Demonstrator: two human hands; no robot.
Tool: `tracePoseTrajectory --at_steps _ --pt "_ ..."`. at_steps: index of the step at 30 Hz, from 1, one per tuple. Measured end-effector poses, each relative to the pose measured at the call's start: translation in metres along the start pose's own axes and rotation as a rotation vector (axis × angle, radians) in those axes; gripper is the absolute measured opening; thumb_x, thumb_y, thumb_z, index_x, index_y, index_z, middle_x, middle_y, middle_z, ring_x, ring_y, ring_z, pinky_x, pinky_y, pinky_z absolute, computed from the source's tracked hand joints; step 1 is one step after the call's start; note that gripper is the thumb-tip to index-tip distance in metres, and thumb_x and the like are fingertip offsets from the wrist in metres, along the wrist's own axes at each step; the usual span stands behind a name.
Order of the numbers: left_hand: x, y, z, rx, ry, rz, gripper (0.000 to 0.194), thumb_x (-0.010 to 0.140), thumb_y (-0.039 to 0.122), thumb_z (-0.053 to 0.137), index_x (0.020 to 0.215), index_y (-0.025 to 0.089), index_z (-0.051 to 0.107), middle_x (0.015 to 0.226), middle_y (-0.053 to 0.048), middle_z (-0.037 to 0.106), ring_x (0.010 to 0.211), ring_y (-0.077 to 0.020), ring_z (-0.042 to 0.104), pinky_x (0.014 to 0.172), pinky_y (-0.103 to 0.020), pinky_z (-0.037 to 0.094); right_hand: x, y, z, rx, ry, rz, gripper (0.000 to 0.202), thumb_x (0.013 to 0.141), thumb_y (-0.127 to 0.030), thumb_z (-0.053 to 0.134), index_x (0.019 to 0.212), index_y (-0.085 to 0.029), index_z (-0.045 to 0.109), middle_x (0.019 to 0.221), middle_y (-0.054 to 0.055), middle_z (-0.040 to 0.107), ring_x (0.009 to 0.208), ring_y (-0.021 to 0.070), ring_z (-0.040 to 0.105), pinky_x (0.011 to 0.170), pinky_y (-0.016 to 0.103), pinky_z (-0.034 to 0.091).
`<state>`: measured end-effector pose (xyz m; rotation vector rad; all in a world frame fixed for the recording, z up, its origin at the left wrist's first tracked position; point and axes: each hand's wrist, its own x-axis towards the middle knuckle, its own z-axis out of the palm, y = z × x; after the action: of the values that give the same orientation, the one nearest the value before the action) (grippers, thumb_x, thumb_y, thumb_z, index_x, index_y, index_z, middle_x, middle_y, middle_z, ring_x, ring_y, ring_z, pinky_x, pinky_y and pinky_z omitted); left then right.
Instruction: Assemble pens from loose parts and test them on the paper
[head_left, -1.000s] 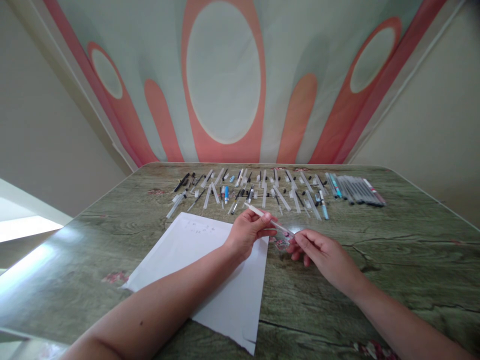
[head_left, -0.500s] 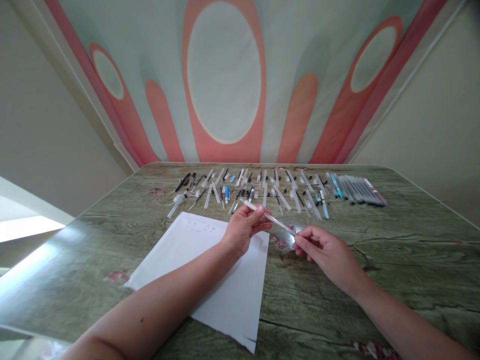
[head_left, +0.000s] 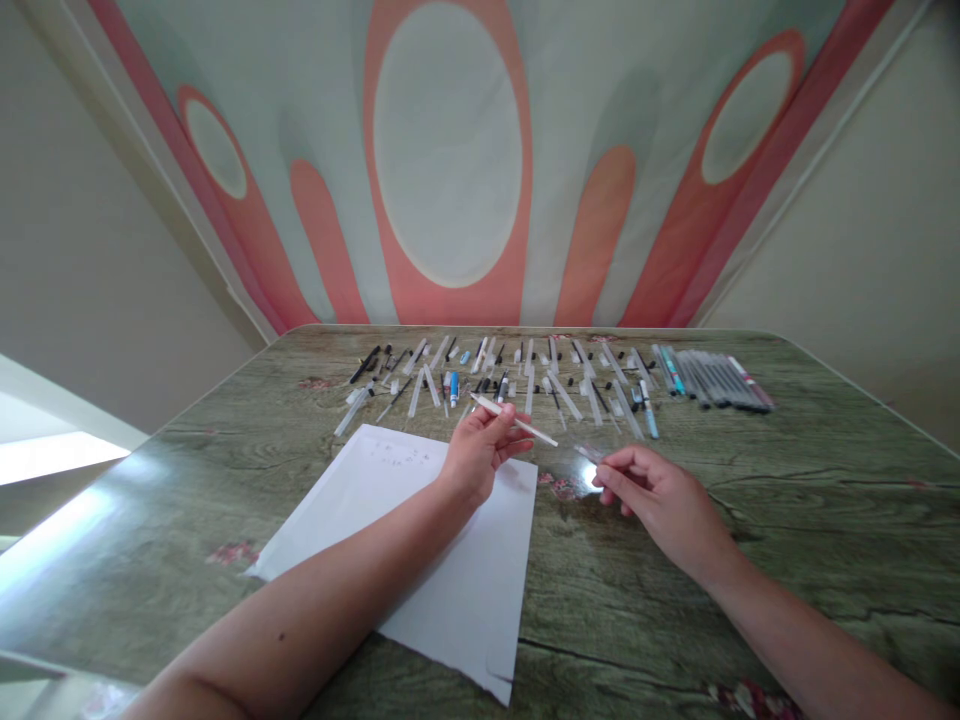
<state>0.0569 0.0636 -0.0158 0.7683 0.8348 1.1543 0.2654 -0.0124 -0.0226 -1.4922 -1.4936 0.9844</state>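
Head view, left hand [head_left: 478, 455] pinching a white pen [head_left: 538, 433] above the paper [head_left: 450, 600], pen's right end poking out between both hands, near but apart from a clear bit [head_left: 585, 454] pinched in the right hand [head_left: 667, 505].

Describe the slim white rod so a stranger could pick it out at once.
Find the white paper on the wood-patterned table. Over its far right part, the left hand holds the slim white rod at a slant, both ends showing. It looks solid white, unlike the clear piece in the right hand, and is held up, unlike the pen parts scattered beyond.
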Motion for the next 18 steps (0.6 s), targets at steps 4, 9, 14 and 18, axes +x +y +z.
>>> tracePoseTrajectory --at_steps 4,9,14,18 --pt "-0.003 -0.004 0.002 0.039 -0.074 -0.043 0.016 0.08 0.022 0.066 0.087 0.012 0.056 0.086 -0.008 0.066 0.072 -0.0151 0.066 0.063 -0.025 0.055 0.002 0.003 0.001 0.047 0.006 0.007 0.025 0.082 -0.044 0.059 0.086 -0.019 0.059 0.065 0.0 0.064 0.057 0.0127 0.056 0.052 0.024 0.043" --pt "-0.012 -0.005 0.009 0.057 -0.205 -0.12 0.024 0.076 0.022 0.07 0.094 0.012 0.058 0.084 -0.007 0.065 0.077 -0.0186 0.067 0.065 -0.028 0.055 0.003 0.002 0.005 0.191 -0.049 0.043 0.025 0.082 -0.042 0.06 0.086 -0.018 0.06 0.068 0.001 0.065 0.058 0.0117 0.056 0.05 0.022 0.042" --pt "-0.018 -0.009 0.012 0.083 -0.336 -0.184 0.032 0.071 0.022 0.074 0.097 0.011 0.061 0.081 -0.006 0.065 0.073 -0.0173 0.067 0.07 -0.032 0.054 0.001 -0.004 0.01 0.224 -0.12 0.058 0.026 0.083 -0.042 0.058 0.085 -0.016 0.062 0.069 0.002 0.065 0.058 0.0116 0.056 0.05 0.022 0.041" --pt "-0.018 -0.011 0.013 0.1 -0.36 -0.183 0.03 0.07 0.024 0.075 0.093 0.01 0.062 0.081 -0.007 0.066 0.072 -0.0169 0.066 0.07 -0.033 0.054 0.0 -0.005 0.01 0.194 -0.133 0.045 0.026 0.083 -0.042 0.058 0.084 -0.017 0.061 0.069 0.002 0.065 0.059 0.012 0.057 0.051 0.023 0.042"
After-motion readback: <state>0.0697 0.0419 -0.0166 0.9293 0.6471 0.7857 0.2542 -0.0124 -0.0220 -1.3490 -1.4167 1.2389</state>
